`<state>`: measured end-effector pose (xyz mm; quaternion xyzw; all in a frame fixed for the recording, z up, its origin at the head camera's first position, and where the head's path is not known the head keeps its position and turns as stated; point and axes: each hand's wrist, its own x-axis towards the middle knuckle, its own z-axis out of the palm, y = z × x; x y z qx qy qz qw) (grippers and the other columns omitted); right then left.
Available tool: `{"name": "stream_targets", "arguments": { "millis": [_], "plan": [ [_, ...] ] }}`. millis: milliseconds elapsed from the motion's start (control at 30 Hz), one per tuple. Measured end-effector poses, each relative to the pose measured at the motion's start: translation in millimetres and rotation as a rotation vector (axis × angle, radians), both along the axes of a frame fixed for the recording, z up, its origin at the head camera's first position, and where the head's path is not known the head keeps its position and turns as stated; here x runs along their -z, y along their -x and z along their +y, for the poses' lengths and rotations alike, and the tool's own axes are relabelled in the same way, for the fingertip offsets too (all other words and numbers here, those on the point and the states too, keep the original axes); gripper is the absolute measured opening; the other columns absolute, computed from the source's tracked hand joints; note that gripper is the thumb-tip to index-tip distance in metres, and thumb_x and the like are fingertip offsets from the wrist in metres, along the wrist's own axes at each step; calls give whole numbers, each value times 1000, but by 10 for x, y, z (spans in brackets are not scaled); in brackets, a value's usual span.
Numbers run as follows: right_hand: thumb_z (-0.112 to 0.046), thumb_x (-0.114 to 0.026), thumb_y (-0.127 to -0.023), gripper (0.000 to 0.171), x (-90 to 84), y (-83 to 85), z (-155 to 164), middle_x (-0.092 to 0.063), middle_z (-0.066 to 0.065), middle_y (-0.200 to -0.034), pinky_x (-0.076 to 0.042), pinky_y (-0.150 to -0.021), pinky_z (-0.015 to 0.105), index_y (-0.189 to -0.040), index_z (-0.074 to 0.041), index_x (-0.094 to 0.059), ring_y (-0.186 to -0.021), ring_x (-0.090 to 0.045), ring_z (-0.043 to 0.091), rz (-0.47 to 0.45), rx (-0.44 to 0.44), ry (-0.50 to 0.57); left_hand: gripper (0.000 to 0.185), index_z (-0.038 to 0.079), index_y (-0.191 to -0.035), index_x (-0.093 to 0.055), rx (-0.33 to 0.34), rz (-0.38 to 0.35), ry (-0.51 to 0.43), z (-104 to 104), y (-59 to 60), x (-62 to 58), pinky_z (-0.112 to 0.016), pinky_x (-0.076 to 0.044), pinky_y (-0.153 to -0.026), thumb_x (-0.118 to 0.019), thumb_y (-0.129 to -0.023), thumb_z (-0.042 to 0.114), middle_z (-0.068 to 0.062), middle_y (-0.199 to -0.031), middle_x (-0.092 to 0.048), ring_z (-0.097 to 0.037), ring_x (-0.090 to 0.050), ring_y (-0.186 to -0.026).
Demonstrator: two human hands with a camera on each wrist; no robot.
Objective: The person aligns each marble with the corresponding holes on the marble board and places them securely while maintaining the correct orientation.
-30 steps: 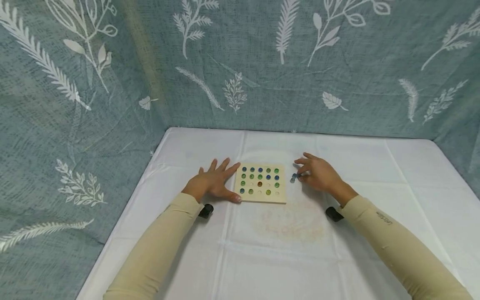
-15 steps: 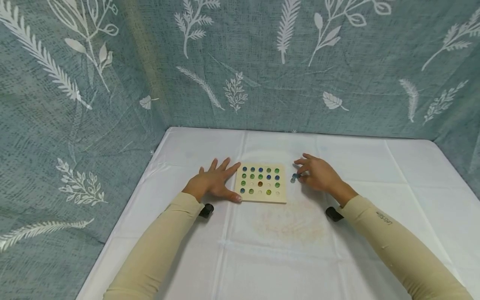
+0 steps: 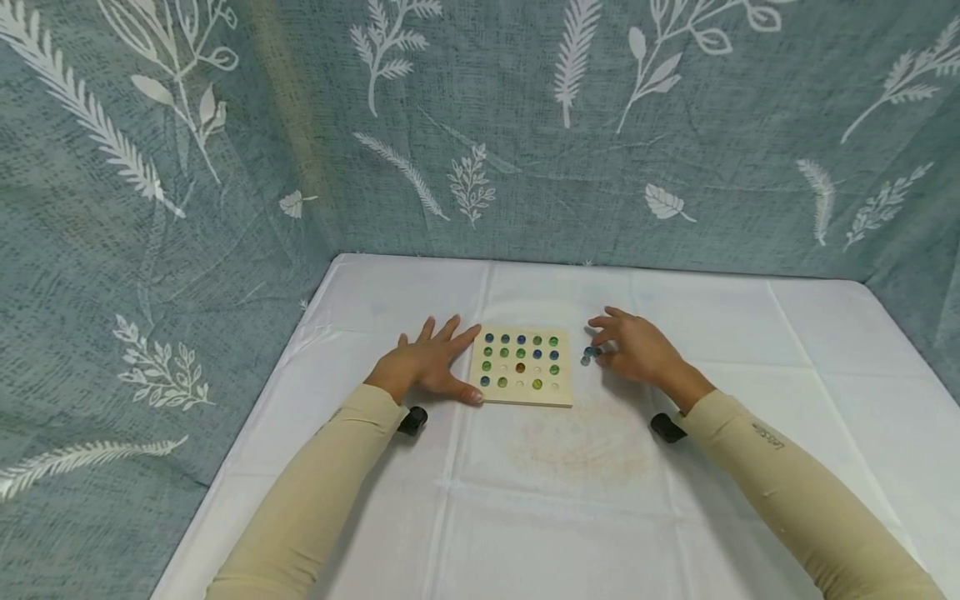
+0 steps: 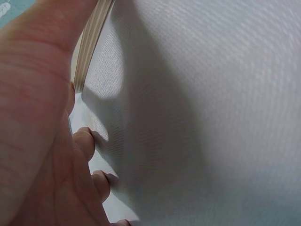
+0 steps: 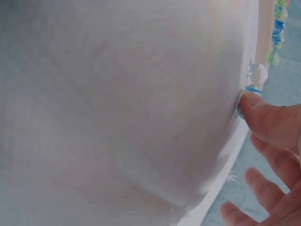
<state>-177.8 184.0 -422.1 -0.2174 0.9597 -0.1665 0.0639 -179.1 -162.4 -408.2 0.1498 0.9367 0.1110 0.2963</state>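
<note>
A square wooden board point(image 3: 562, 397) lies on the white tablecloth, most of its holes filled with blue and green marbles and one orange marble point(image 3: 520, 367) near the middle. My left hand point(image 3: 450, 367) rests flat beside the board's left edge, thumb at its near corner. The left wrist view shows that hand point(image 4: 47, 117) against the board's edge point(image 4: 91, 42). My right hand point(image 3: 603, 343) is just right of the board, fingers loosely spread. Its thumb point(image 5: 268, 117) touches a loose blue marble point(image 5: 242, 94) on the cloth, beside a clear marble point(image 5: 257, 73). These loose marbles point(image 3: 588, 356) lie at its fingertips.
The white-covered table point(image 3: 570, 500) is backed on the far and left sides by a grey-green leaf-print curtain point(image 3: 525, 125). A faint yellowish stain point(image 3: 581, 442) marks the cloth in front of the board. Both forearms wear beige sleeves with dark wrist cameras.
</note>
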Motion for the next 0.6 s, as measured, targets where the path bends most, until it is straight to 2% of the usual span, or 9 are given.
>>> {"name": "stream_targets", "arguments": {
  "millis": [367,600],
  "plan": [
    [-6,-79,-88,25,12,4,-24,-57,17,-154,-34,-121,65,-113,-7,-82,-156,-34,44,-24,-34,94,121,34,-169,-3,-3,-5,-1,-4,-9,2,-75,2,-125,-79,-81,68,-6,-178,11,-41,16,-163],
    [-4,-79,-88,18,6,13,-58,-58,17,-153,-37,-120,64,-105,-9,-83,-155,-34,45,-14,-95,104,122,35,-169,-3,2,6,3,0,0,21,-74,2,-125,-79,-81,69,-5,-178,11,-41,16,-163]
  ]
}}
